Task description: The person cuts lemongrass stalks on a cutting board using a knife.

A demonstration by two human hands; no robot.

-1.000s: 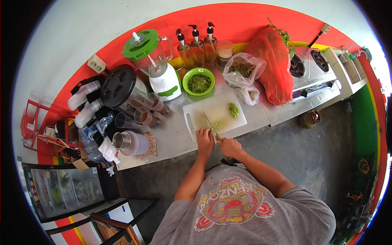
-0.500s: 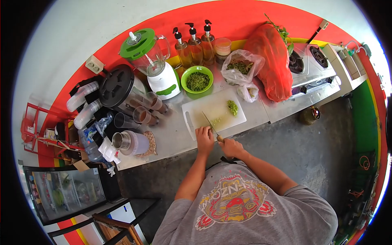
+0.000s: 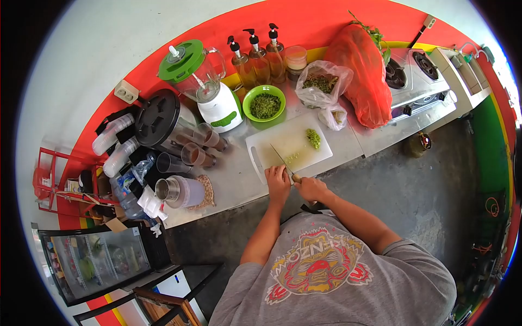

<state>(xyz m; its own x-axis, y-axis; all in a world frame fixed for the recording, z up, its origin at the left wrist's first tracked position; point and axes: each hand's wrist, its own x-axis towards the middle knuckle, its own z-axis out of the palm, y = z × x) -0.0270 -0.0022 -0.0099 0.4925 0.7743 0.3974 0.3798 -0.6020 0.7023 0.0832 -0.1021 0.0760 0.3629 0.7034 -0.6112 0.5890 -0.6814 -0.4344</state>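
A knife (image 3: 281, 157) with a wooden handle lies slantwise over the near part of the white cutting board (image 3: 264, 145). My right hand (image 3: 312, 189) is wrapped round its handle. Beside the blade, at the board's near edge, my left hand (image 3: 278, 179) is closed with fingers bent; what is under them is hidden. A few green bits (image 3: 294, 156) lie just right of the blade. Farther right on the board sits a small pile of chopped greens (image 3: 313, 138). Behind the board stands a green bowl (image 3: 265, 103) holding chopped greens.
Left of the bowl stands a blender (image 3: 218, 106). Glasses (image 3: 197, 155), a steel-topped jug (image 3: 179, 191) and a black-lidded container (image 3: 157, 117) are at the left. Pump bottles (image 3: 256, 60) line the wall. A plastic bag (image 3: 324, 84), red bag (image 3: 361, 79) and stove (image 3: 416, 81) are at the right.
The whole view has shifted slightly. Both hands stay at the board's near edge, with the knife still in my right hand.
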